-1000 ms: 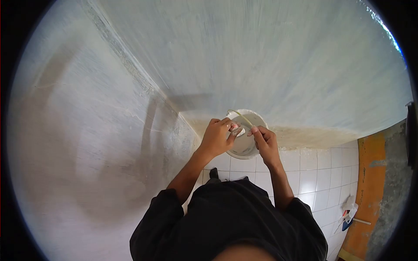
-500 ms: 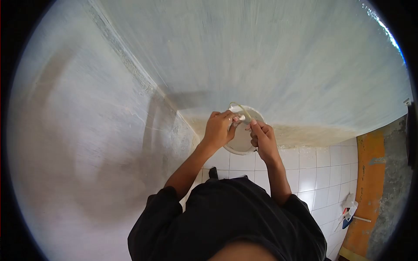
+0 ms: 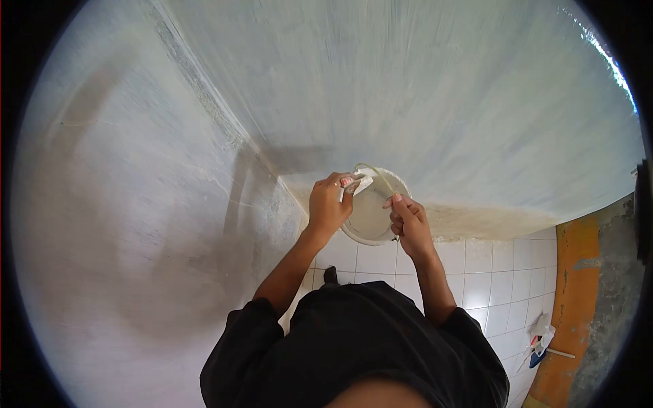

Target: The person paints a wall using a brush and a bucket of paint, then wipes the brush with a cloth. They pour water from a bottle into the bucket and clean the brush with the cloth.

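Note:
A pale, whitish bucket (image 3: 369,241) stands on the tiles against the wall, with greyish-white content inside. Over its left rim, my left hand (image 3: 331,207) is closed around a small white piece with red marks (image 3: 365,183); I cannot make out its exact kind. A thin yellowish bucket handle (image 3: 382,175) arcs from the far rim toward my right hand (image 3: 411,221). At the bucket's right side, the fingers of that hand are pinched on the handle. The handle's lower end is hidden by the hand.
A greenish-grey wall (image 3: 422,95) rises right behind the bucket and meets a pale wall (image 3: 136,224) at the corner on the left. White floor tiles (image 3: 479,282) run right toward an orange strip (image 3: 575,285). A plastic bag (image 3: 541,333) lies near it.
My left hand has moved slightly left, away from my right hand, and more of the white piece shows. The right hand keeps its pinch on the handle.

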### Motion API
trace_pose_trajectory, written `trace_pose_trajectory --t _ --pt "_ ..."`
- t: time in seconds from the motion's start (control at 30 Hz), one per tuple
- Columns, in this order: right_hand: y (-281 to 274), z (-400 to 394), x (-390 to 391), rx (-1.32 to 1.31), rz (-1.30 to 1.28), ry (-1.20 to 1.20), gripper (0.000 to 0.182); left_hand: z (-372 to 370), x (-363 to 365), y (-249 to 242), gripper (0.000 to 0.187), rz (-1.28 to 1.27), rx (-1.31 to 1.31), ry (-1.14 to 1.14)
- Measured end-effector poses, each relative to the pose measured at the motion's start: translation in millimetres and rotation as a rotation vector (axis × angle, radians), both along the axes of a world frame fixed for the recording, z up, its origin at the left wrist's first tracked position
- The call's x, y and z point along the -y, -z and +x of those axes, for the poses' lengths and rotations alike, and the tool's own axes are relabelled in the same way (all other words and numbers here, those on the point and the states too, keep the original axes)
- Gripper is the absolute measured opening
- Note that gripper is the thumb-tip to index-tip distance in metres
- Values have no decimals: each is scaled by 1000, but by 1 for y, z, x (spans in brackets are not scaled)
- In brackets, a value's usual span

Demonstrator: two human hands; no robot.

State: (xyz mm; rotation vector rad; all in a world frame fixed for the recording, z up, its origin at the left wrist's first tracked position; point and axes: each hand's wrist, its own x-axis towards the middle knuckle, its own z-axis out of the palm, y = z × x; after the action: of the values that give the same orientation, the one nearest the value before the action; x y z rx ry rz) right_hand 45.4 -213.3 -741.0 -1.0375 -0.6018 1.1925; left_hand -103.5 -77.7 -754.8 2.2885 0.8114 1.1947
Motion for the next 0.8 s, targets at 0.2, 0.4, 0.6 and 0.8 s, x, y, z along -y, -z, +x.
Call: trace_pose_trajectory --t 0.2,0.4,0.6,0.8 --pt "-21 -6 7 49 -27 -3 32 -15 44 -32 19 -188 -176 116" --pt "-39 -11 18 -27 32 5 33 -50 69 -83 22 -248 -311 250" --pt "-53 -8 25 -74 58 -68 31 -79 62 -168 28 -198 -307 389" --pt "-60 -10 21 -62 9 -62 29 -113 29 -304 22 7 -198 300"
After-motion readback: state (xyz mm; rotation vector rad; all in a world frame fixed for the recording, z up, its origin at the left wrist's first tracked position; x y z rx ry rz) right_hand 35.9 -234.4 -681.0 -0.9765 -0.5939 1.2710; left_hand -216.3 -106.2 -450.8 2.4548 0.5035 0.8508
